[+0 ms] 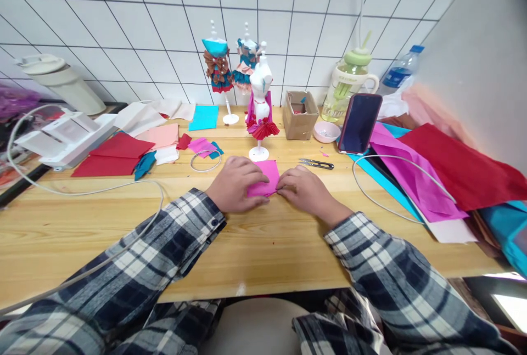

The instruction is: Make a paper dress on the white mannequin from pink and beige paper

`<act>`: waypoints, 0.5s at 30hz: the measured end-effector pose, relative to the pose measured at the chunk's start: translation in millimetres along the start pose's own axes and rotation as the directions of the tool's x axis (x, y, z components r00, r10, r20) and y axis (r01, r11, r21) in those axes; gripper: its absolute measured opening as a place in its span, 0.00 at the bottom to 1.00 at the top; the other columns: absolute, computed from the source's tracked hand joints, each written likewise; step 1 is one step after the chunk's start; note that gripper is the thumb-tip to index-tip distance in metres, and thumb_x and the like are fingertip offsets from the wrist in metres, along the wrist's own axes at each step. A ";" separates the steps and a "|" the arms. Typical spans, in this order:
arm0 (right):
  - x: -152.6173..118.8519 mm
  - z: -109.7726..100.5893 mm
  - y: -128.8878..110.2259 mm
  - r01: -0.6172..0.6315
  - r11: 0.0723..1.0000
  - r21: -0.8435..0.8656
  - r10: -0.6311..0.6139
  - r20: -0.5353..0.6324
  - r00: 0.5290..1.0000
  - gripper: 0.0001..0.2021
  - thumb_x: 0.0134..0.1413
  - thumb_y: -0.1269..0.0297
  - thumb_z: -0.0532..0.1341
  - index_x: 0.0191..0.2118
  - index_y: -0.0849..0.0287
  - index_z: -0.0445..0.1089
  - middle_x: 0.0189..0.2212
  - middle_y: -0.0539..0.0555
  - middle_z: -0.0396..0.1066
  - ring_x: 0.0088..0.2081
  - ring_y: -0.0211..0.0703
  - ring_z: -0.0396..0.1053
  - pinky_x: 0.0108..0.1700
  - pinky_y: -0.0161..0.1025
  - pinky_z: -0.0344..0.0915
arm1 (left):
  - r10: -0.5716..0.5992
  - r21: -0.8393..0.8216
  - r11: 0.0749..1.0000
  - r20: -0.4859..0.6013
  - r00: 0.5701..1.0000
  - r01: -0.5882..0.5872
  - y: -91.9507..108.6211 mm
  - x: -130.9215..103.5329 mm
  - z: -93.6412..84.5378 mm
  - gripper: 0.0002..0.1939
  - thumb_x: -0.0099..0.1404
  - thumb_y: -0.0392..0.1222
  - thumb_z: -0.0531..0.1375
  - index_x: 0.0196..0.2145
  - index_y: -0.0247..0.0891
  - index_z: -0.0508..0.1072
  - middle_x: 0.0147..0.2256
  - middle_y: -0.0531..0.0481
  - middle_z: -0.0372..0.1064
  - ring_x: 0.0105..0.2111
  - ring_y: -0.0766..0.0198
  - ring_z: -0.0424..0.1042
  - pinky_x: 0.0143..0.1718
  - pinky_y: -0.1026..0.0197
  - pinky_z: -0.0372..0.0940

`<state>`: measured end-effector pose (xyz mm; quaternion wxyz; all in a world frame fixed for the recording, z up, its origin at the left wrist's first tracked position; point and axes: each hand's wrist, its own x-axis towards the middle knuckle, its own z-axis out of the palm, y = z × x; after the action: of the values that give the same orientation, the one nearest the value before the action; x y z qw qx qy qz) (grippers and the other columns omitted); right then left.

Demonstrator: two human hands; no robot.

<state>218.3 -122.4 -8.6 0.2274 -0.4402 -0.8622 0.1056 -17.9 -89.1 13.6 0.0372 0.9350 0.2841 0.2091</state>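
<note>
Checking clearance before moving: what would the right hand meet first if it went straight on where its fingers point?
The right hand would first meet the pink piece, whose edge it seems to pinch; beyond it, probably the left hand, though depth is unclear.

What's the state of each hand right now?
Left hand: partly open, thumb and fingers on the pink piece.
Right hand: closed, pinching its right edge.
</note>
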 end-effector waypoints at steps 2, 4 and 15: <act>-0.5 0.6 2.7 -0.017 1.000 0.026 0.017 0.010 1.000 0.04 0.58 0.66 0.62 0.36 0.56 0.75 0.36 0.52 0.75 0.41 0.42 0.69 0.46 0.41 0.59 | 0.029 0.044 0.998 0.113 0.993 -0.034 4.9 3.5 4.6 0.23 0.57 0.61 0.60 0.42 0.42 0.75 0.40 0.46 0.76 0.42 0.52 0.67 0.46 0.48 0.52; -0.8 0.9 5.3 -0.024 0.999 0.036 0.024 0.016 1.000 0.03 0.57 0.66 0.63 0.36 0.56 0.75 0.36 0.52 0.76 0.40 0.42 0.69 0.46 0.41 0.59 | 0.039 0.076 0.996 0.166 0.985 -0.053 8.4 5.7 8.9 0.21 0.57 0.60 0.60 0.41 0.42 0.75 0.37 0.46 0.76 0.41 0.53 0.67 0.45 0.47 0.50; -2.7 -5.5 -1.1 -0.101 0.994 0.045 0.098 0.055 0.994 0.16 0.51 0.61 0.67 0.47 0.55 0.72 0.43 0.54 0.74 0.45 0.46 0.69 0.46 0.40 0.63 | -0.037 0.073 0.997 0.159 0.987 0.025 14.5 7.3 13.2 0.09 0.63 0.42 0.55 0.33 0.43 0.77 0.32 0.49 0.76 0.38 0.56 0.70 0.48 0.44 0.46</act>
<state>221.5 -125.3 -4.1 0.2093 -0.4741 -0.8422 0.1488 0.5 -96.6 7.0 0.0301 0.9450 0.3019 0.1224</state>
